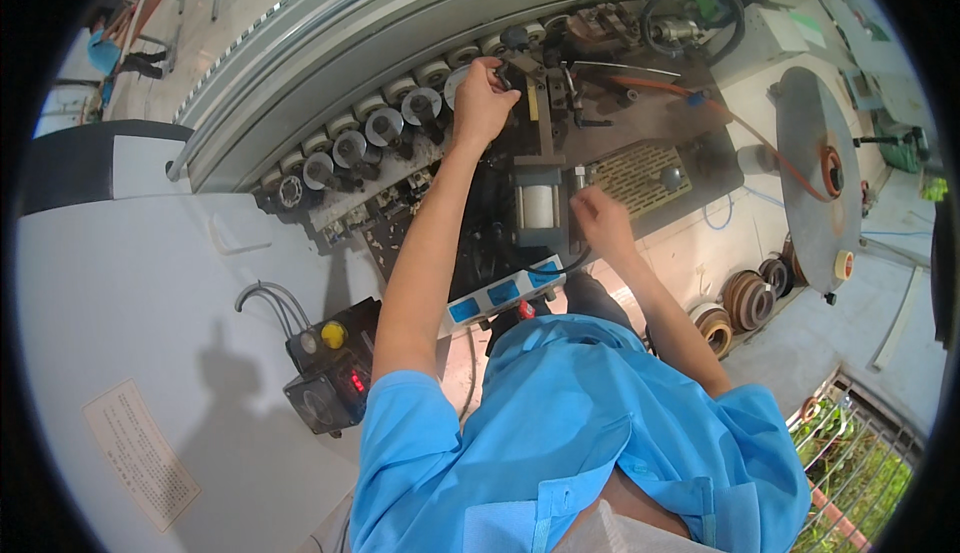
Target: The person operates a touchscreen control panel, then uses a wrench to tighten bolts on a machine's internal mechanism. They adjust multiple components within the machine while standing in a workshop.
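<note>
At the far middle of the machine, my left hand (483, 108) is closed, with a small dark piece (503, 80) between thumb and fingers; its kind is not clear. It is beside a metal bar assembly (545, 118) and the end of a row of round metal rollers (422, 105). My right hand (603, 221) is closed with curled fingers just right of a pneumatic cylinder (538, 208) with a white body. A silvery fitting (580, 177) stands right by its fingertips. What the right fingers hold is hidden. A black hose (555, 269) curves below that hand.
A slotted brass-coloured plate (640, 181) lies right of the cylinder. An orange hose (745, 125) runs to a large grey disc (815, 183). A control box (330, 373) with a yellow button is at lower left. Edge-band rolls (748, 300) stand on the floor at right.
</note>
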Action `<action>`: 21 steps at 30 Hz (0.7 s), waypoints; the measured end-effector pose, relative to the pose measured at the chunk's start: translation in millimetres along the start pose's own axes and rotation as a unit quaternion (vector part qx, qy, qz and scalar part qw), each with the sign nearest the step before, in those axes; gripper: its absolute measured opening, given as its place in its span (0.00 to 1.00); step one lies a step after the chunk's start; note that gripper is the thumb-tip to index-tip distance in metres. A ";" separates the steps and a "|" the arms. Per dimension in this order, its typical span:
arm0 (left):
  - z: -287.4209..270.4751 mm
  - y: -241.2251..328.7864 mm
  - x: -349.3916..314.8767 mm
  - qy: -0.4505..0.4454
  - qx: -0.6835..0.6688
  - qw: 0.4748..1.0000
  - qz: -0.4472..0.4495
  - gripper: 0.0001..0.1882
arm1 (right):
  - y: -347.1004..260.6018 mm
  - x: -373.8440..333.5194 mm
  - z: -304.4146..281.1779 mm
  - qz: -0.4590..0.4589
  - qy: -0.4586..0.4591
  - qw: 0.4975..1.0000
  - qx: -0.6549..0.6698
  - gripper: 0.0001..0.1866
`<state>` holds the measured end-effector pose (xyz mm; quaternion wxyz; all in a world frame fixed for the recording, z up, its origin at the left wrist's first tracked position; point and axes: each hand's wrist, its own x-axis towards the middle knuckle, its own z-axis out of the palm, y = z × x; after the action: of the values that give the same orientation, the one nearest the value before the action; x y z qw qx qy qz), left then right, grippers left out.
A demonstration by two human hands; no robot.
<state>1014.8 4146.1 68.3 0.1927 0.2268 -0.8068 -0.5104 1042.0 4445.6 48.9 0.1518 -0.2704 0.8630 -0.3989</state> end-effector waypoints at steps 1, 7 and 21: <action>1.4 1.8 -2.0 0.014 0.040 0.999 0.010 0.29 | 0.2 -1.7 1.4 -0.011 0.003 1.000 0.004 0.08; 10.1 13.4 -12.0 0.094 0.088 0.991 0.043 0.25 | 9.7 -15.7 6.6 0.022 -0.015 1.000 0.012 0.10; 16.0 7.1 -14.9 0.120 0.206 0.969 0.069 0.16 | -25.2 -5.6 -26.5 -0.004 0.074 0.993 0.096 0.07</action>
<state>1017.1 4168.9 67.1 0.2720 0.2650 -0.8793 -0.2875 1042.6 4451.5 85.4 0.1112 -0.2276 0.8288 -0.4989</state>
